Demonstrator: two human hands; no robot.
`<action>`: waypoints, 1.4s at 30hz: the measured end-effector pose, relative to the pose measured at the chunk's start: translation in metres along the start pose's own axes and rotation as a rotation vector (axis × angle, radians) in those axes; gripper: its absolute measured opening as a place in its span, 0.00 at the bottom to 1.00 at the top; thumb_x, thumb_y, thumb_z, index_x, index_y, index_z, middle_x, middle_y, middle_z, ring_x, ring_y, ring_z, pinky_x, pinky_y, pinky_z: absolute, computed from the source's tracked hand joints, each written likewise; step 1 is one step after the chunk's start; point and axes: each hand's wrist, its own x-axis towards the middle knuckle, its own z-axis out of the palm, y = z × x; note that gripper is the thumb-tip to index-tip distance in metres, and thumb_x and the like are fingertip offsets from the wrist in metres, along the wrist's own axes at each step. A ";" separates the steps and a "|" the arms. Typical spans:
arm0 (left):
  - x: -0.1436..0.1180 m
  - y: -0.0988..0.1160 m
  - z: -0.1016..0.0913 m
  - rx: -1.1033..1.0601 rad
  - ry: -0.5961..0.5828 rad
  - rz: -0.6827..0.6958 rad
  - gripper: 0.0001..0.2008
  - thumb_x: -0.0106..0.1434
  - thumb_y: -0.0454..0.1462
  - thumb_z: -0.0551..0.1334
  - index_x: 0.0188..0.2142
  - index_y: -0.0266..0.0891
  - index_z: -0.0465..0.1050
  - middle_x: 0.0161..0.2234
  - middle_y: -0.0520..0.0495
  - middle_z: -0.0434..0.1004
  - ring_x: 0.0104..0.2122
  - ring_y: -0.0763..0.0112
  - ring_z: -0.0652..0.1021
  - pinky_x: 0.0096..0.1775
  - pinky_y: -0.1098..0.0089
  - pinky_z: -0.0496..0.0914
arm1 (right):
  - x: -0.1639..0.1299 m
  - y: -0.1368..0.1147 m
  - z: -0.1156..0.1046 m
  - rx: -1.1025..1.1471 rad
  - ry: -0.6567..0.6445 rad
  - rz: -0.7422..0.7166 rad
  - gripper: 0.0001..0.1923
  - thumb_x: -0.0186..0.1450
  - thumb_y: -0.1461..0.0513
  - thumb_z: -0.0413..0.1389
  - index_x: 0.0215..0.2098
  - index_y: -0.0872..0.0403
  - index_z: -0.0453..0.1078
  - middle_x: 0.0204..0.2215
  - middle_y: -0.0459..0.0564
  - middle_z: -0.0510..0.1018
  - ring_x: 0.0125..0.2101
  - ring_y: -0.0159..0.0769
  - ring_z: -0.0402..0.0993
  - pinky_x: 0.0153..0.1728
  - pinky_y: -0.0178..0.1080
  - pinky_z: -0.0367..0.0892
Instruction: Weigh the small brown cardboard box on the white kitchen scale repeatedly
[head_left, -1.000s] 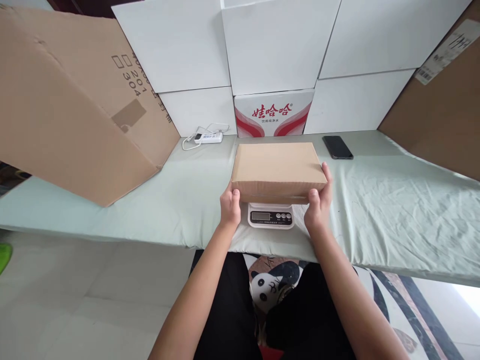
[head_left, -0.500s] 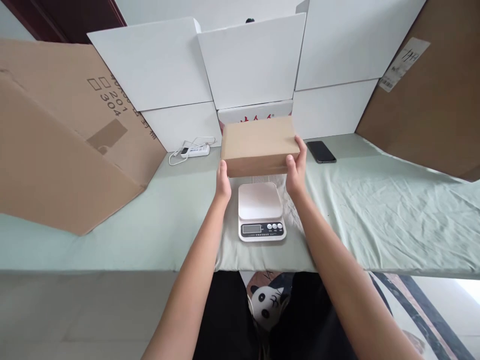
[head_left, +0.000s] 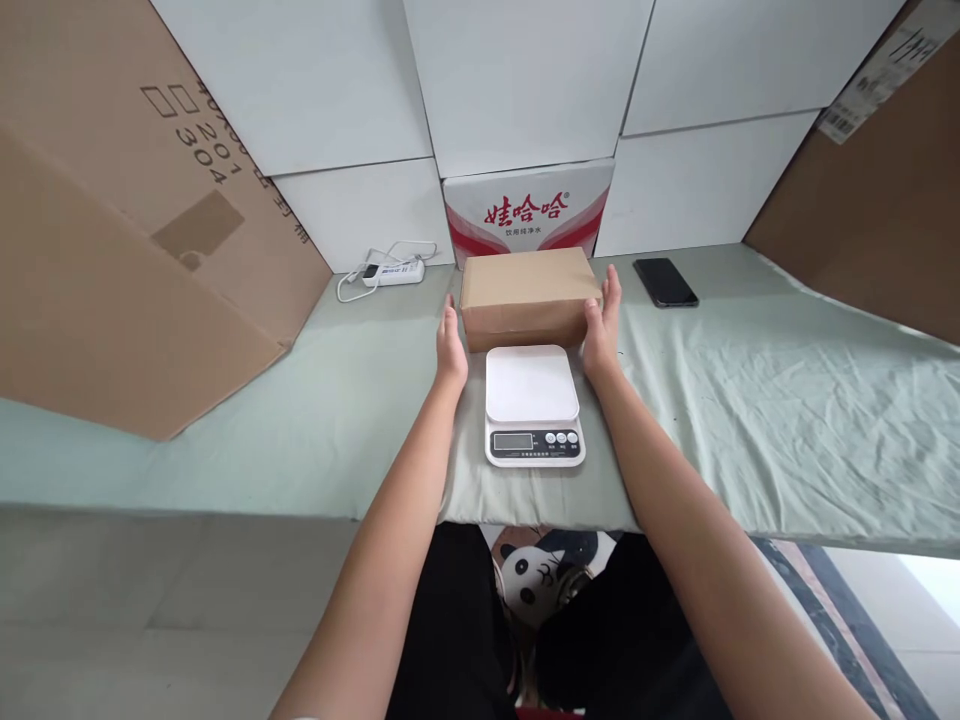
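Observation:
A flat brown cardboard box lies on the pale green cloth, just behind a white digital kitchen scale whose platform is bare. My left hand is flat with fingers straight, a small gap from the box's left end. My right hand is also flat, its fingers resting against the box's right end without curling around it.
A black phone lies right of the box. A white power strip with cable sits at the back left. White boxes and a red-printed carton line the back. Large brown cardboard sheets lean at both sides.
The box was lifted off the scale, carried away from me and set down on the cloth behind it. My hands have flattened at its ends, the left one coming off it.

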 end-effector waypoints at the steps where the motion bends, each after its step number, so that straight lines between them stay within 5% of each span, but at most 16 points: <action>1: 0.002 0.001 -0.002 0.004 0.045 -0.006 0.48 0.73 0.71 0.45 0.75 0.43 0.65 0.82 0.39 0.57 0.82 0.56 0.58 0.79 0.53 0.58 | 0.000 0.002 -0.002 0.019 0.021 0.017 0.51 0.67 0.31 0.54 0.80 0.42 0.50 0.83 0.55 0.53 0.83 0.51 0.46 0.80 0.66 0.52; 3: 0.004 0.002 -0.006 -0.004 0.100 -0.049 0.50 0.72 0.72 0.45 0.77 0.43 0.62 0.83 0.39 0.52 0.83 0.57 0.54 0.80 0.54 0.53 | 0.001 0.008 -0.004 0.043 0.045 0.082 0.51 0.68 0.31 0.52 0.81 0.39 0.46 0.84 0.53 0.50 0.84 0.50 0.43 0.78 0.68 0.55; 6: 0.003 0.003 -0.006 -0.008 0.077 -0.083 0.50 0.71 0.72 0.45 0.76 0.41 0.64 0.83 0.37 0.53 0.83 0.56 0.54 0.80 0.53 0.53 | 0.000 0.012 -0.006 0.032 0.003 0.165 0.47 0.69 0.32 0.50 0.80 0.37 0.48 0.82 0.52 0.55 0.81 0.50 0.53 0.76 0.71 0.57; 11: -0.006 0.008 -0.001 -0.111 -0.123 -0.144 0.45 0.71 0.72 0.50 0.62 0.41 0.80 0.68 0.37 0.80 0.75 0.48 0.73 0.72 0.54 0.71 | -0.007 -0.003 -0.003 -0.016 -0.090 0.098 0.47 0.70 0.32 0.51 0.79 0.42 0.54 0.82 0.51 0.59 0.81 0.52 0.52 0.82 0.64 0.46; 14: -0.009 0.014 0.001 -0.185 -0.166 -0.155 0.43 0.69 0.73 0.54 0.57 0.42 0.83 0.61 0.39 0.87 0.70 0.47 0.78 0.68 0.56 0.74 | -0.009 -0.016 0.000 -0.015 -0.113 0.067 0.49 0.70 0.31 0.51 0.81 0.39 0.51 0.83 0.48 0.55 0.83 0.54 0.48 0.84 0.63 0.41; 21: -0.014 0.049 0.003 -0.326 -0.066 0.044 0.42 0.64 0.72 0.61 0.57 0.41 0.83 0.63 0.37 0.85 0.72 0.43 0.75 0.69 0.53 0.73 | -0.009 -0.058 -0.006 -0.043 -0.120 -0.137 0.48 0.71 0.30 0.50 0.82 0.35 0.46 0.84 0.44 0.50 0.84 0.59 0.40 0.82 0.70 0.43; 27: -0.078 0.090 -0.036 -0.259 -0.230 0.079 0.34 0.72 0.66 0.59 0.58 0.45 0.84 0.63 0.40 0.85 0.74 0.45 0.73 0.71 0.52 0.71 | -0.064 -0.094 -0.046 -0.165 -0.187 -0.192 0.46 0.74 0.34 0.51 0.83 0.35 0.44 0.84 0.47 0.50 0.83 0.62 0.44 0.81 0.73 0.46; 32: -0.128 0.090 -0.058 -0.199 -0.296 0.055 0.33 0.75 0.63 0.56 0.62 0.45 0.82 0.63 0.39 0.84 0.75 0.44 0.70 0.72 0.49 0.69 | -0.101 -0.085 -0.064 -0.151 -0.168 -0.163 0.46 0.73 0.35 0.54 0.82 0.36 0.46 0.82 0.50 0.54 0.82 0.63 0.50 0.81 0.73 0.47; 42: -0.133 0.085 -0.056 -0.201 -0.327 0.031 0.33 0.76 0.62 0.56 0.66 0.47 0.79 0.69 0.40 0.79 0.77 0.44 0.68 0.76 0.47 0.63 | -0.105 -0.087 -0.063 -0.162 -0.159 -0.087 0.45 0.74 0.38 0.54 0.82 0.42 0.50 0.82 0.55 0.57 0.81 0.60 0.53 0.81 0.68 0.51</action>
